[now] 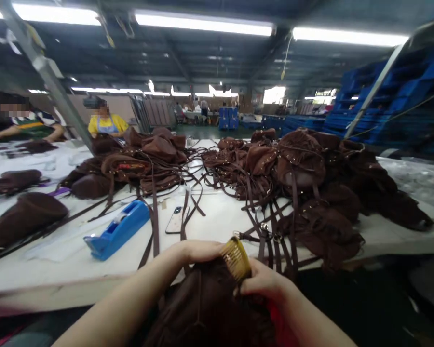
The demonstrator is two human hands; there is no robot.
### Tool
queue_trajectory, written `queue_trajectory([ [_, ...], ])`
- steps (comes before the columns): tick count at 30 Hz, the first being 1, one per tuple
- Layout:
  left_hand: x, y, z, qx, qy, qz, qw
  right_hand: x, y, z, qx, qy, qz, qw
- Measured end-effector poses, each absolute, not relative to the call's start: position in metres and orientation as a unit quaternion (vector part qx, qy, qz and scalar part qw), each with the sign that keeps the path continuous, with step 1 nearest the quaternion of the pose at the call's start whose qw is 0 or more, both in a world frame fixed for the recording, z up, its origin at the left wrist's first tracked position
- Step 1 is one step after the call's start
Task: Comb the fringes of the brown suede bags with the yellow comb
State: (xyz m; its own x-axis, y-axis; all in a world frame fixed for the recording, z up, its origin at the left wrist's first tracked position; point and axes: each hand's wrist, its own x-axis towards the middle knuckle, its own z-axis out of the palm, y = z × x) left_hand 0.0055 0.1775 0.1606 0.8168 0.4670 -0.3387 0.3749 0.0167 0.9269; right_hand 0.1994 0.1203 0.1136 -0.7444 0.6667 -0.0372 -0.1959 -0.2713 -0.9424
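A dark brown bag [206,308] lies against the near edge of the white table [217,217], right below me. My left hand [197,251] rests curled over the bag's top edge and grips it. My right hand [264,282] is closed on a small golden-brown brush [236,258] whose bristled head stands over the bag's top between both hands.
Heaps of brown bags and straps [296,178] cover the table's middle and right. A blue tape dispenser [117,230] and a phone [175,219] lie ahead left. Two other people [104,123] work at the far left. Blue crates [394,96] are stacked at right.
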Motion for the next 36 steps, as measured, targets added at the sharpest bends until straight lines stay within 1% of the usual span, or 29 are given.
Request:
queue_trajectory([
  [3, -0.003, 0.159, 0.128, 0.706, 0.217, -0.076, 0.67, 0.21, 0.12, 0.112, -0.291, -0.512, 0.757, 0.284],
  [6, 0.006, 0.139, 0.095, 0.699, 0.218, -0.102, 0.673, 0.217, 0.125, 0.102, -0.337, -0.572, 0.714, 0.221],
  [8, 0.018, 0.125, 0.073, 0.694, 0.218, -0.092, 0.68, 0.219, 0.128, 0.091, -0.36, -0.602, 0.694, 0.163],
  [10, 0.031, 0.114, 0.051, 0.685, 0.199, -0.067, 0.698, 0.221, 0.129, 0.075, -0.391, -0.592, 0.696, 0.112],
  [12, 0.04, 0.104, 0.032, 0.653, 0.19, -0.015, 0.733, 0.224, 0.128, 0.059, -0.413, -0.556, 0.716, 0.084],
  [15, 0.047, 0.093, 0.01, 0.546, 0.18, 0.06, 0.816, 0.23, 0.123, 0.043, -0.428, -0.492, 0.752, 0.1],
  [17, 0.049, 0.09, 0.004, 0.494, 0.168, 0.086, 0.849, 0.234, 0.12, 0.039, -0.427, -0.472, 0.761, 0.121],
  [20, 0.053, 0.09, 0.005, 0.483, 0.165, 0.107, 0.853, 0.239, 0.121, 0.039, -0.432, -0.466, 0.763, 0.12],
  [23, 0.058, 0.093, 0.011, 0.498, 0.158, 0.122, 0.844, 0.244, 0.126, 0.046, -0.467, -0.463, 0.745, 0.111],
  [26, 0.059, 0.096, 0.011, 0.472, 0.153, 0.125, 0.859, 0.251, 0.128, 0.063, -0.551, -0.491, 0.658, 0.152],
  [28, 0.056, 0.096, 0.007, 0.443, 0.157, 0.123, 0.874, 0.256, 0.12, 0.078, -0.609, -0.554, 0.536, 0.184],
  [30, 0.052, 0.097, 0.003, 0.432, 0.164, 0.125, 0.878, 0.258, 0.104, 0.091, -0.624, -0.652, 0.395, 0.174],
  [32, 0.048, 0.097, 0.0, 0.452, 0.18, 0.131, 0.864, 0.254, 0.084, 0.098, -0.583, -0.753, 0.286, 0.104],
  [34, 0.046, 0.098, 0.0, 0.504, 0.2, 0.128, 0.83, 0.248, 0.066, 0.097, -0.526, -0.821, 0.219, 0.002],
  [36, 0.047, 0.099, 0.006, 0.551, 0.19, 0.118, 0.804, 0.241, 0.055, 0.089, -0.498, -0.847, 0.169, -0.074],
])
